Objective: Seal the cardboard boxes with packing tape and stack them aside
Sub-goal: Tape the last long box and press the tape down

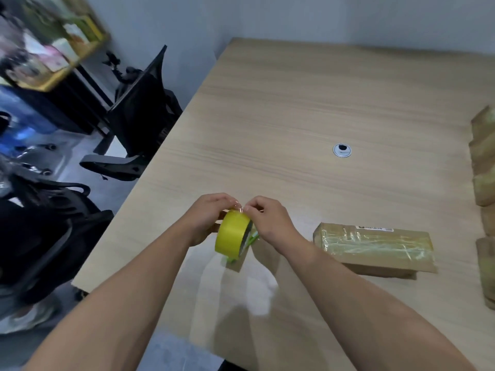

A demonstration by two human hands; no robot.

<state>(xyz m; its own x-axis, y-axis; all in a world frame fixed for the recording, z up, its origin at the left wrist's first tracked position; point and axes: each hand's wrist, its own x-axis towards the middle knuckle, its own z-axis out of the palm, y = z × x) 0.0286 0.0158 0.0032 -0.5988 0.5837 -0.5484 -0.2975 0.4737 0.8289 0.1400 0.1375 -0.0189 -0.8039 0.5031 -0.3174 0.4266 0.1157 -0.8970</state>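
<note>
Forearms (134,303), two, bare: enter from 6 o'clock and meet over the near part of the bench (294,103).
Left hand (207,218): curled round the 9 o'clock side of the tape roll (233,234), which is yellow and held on edge.
Right hand (270,220): fingertips pinch at the roll's 12 o'clock edge, touching the left fingertips, so the hands are together. Whether a free tape end is lifted cannot be told.
Cardboard box (375,246), flat, glossy tape across its top, label at the far edge: lies on the bench at 3 o'clock of the roll, apart from both hands.
Further boxes (484,167), brown, blurred: ranged along the bench's 3 o'clock edge.
Cable grommet (342,150), round, silver: 1 o'clock of the roll.
Office chair (142,111), black: beside the bench, 10 o'clock.
</note>
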